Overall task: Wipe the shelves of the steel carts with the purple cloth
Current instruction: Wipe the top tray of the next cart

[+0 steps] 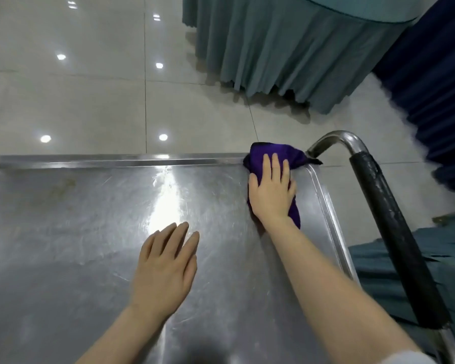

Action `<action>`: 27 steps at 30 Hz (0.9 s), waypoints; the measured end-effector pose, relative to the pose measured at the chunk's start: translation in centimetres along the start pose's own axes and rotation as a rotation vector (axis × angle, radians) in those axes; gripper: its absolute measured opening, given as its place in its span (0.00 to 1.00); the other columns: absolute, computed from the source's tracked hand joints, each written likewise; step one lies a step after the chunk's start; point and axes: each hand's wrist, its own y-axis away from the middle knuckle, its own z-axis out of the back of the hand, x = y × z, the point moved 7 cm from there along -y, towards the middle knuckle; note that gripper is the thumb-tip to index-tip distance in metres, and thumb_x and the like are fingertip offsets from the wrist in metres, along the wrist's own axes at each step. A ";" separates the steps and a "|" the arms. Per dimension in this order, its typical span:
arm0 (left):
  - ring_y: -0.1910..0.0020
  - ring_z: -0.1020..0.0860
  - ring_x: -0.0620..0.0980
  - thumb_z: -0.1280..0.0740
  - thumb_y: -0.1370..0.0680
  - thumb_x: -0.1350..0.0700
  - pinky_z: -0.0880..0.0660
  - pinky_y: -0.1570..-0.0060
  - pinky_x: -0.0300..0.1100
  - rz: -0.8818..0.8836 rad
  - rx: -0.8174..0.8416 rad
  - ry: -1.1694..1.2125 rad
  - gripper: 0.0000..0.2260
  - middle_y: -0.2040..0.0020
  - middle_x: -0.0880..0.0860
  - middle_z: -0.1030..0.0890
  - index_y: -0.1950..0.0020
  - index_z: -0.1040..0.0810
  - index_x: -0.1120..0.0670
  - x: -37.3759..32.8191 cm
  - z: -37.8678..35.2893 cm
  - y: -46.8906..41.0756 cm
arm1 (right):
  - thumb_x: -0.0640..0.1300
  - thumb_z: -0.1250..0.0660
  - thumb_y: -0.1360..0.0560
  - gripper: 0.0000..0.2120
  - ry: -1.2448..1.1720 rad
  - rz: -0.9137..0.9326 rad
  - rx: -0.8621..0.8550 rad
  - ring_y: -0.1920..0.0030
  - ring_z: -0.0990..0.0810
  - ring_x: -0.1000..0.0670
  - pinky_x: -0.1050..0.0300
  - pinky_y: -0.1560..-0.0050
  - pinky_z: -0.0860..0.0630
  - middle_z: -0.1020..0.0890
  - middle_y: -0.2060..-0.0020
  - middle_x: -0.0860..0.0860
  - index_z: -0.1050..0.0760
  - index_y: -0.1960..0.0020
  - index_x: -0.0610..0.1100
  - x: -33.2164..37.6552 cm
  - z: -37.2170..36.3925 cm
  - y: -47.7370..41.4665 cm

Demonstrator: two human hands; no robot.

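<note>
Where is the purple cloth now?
In the head view, the purple cloth lies under the right hand at the far right corner of the shelf, beside the handle.

The right hand (pixel 272 190) lies flat on the purple cloth (pixel 276 156), fingers straight, pressing it into the far right corner of the steel cart's top shelf (pixel 76 219); the cloth bunches against the raised rim there, a tail of it trailing toward the wrist; the left hand (pixel 166 266) rests palm-down on the bare, scratched steel nearer the person, fingers extended; the cart's handle (pixel 389 227), wrapped in black, runs down the right side; teal pleated fabric (pixel 286 48) hangs over the glossy tiled floor (pixel 63 88) beyond.
</note>
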 end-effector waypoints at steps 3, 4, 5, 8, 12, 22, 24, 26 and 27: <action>0.32 0.32 0.56 0.41 0.21 0.51 0.38 0.33 0.52 0.009 0.012 0.066 0.16 0.32 0.52 0.28 0.35 0.25 0.51 -0.1 0.5 0.0 | 0.56 0.46 0.19 0.29 0.036 0.235 0.013 0.21 0.53 0.50 0.44 0.26 0.45 0.46 0.21 0.54 0.47 0.21 0.52 1.6 -0.3 7.1; 0.32 0.31 0.55 0.41 0.21 0.52 0.38 0.33 0.50 0.017 0.008 0.115 0.15 0.32 0.51 0.27 0.36 0.25 0.52 0.0 0.8 -0.1 | 0.56 0.45 0.20 0.29 0.022 0.328 0.037 0.21 0.53 0.50 0.44 0.26 0.45 0.46 0.21 0.55 0.46 0.21 0.53 1.8 -0.6 10.5; 0.32 0.31 0.53 0.41 0.21 0.52 0.38 0.32 0.49 0.037 -0.004 0.186 0.15 0.33 0.51 0.27 0.37 0.24 0.52 0.1 1.1 -0.2 | 0.56 0.44 0.21 0.29 0.006 0.411 0.064 0.21 0.52 0.49 0.43 0.26 0.45 0.46 0.21 0.55 0.46 0.21 0.53 1.9 -1.0 14.1; 0.36 0.28 0.50 0.43 0.21 0.55 0.34 0.34 0.46 0.151 -0.057 0.442 0.15 0.36 0.51 0.25 0.39 0.22 0.56 1.1 2.1 0.0 | 0.57 0.42 0.21 0.31 0.000 0.559 0.104 0.21 0.49 0.48 0.41 0.28 0.44 0.46 0.21 0.56 0.45 0.21 0.54 1.9 -2.0 21.0; 0.38 0.26 0.53 0.40 0.22 0.57 0.30 0.37 0.51 0.087 -0.036 0.373 0.14 0.38 0.54 0.23 0.41 0.21 0.59 0.9 3.5 0.1 | 0.57 0.44 0.21 0.29 -0.016 0.570 0.118 0.21 0.52 0.50 0.41 0.26 0.45 0.44 0.22 0.55 0.45 0.21 0.54 4.5 -1.6 13.4; 0.34 0.29 0.57 0.43 0.21 0.50 0.32 0.37 0.53 0.186 0.098 0.007 0.21 0.31 0.55 0.27 0.33 0.25 0.58 5.8 5.8 3.9 | 0.56 0.47 0.19 0.28 -0.008 0.582 0.099 0.21 0.54 0.47 0.40 0.25 0.49 0.46 0.21 0.53 0.46 0.21 0.51 9.2 -2.2 12.9; 0.32 0.29 0.56 0.44 0.21 0.49 0.32 0.36 0.52 0.160 0.117 0.023 0.22 0.30 0.55 0.28 0.33 0.25 0.58 6.1 6.0 3.8 | 0.57 0.44 0.21 0.30 -0.013 0.739 0.135 0.21 0.52 0.47 0.39 0.27 0.46 0.45 0.21 0.53 0.44 0.21 0.51 8.3 -3.2 20.9; 0.32 0.29 0.55 0.44 0.21 0.50 0.31 0.35 0.51 0.163 0.115 0.062 0.21 0.30 0.54 0.28 0.33 0.25 0.58 6.5 6.2 3.8 | 0.58 0.41 0.23 0.31 -0.010 0.853 0.142 0.21 0.49 0.47 0.39 0.29 0.43 0.44 0.21 0.53 0.41 0.22 0.52 7.8 -3.7 25.9; 0.32 0.28 0.55 0.44 0.21 0.51 0.31 0.35 0.50 0.170 0.110 0.083 0.20 0.30 0.54 0.27 0.34 0.24 0.58 6.7 6.3 3.8 | 0.58 0.40 0.24 0.32 -0.018 0.881 0.147 0.22 0.48 0.47 0.39 0.30 0.42 0.43 0.22 0.53 0.41 0.23 0.52 8.0 -3.8 26.1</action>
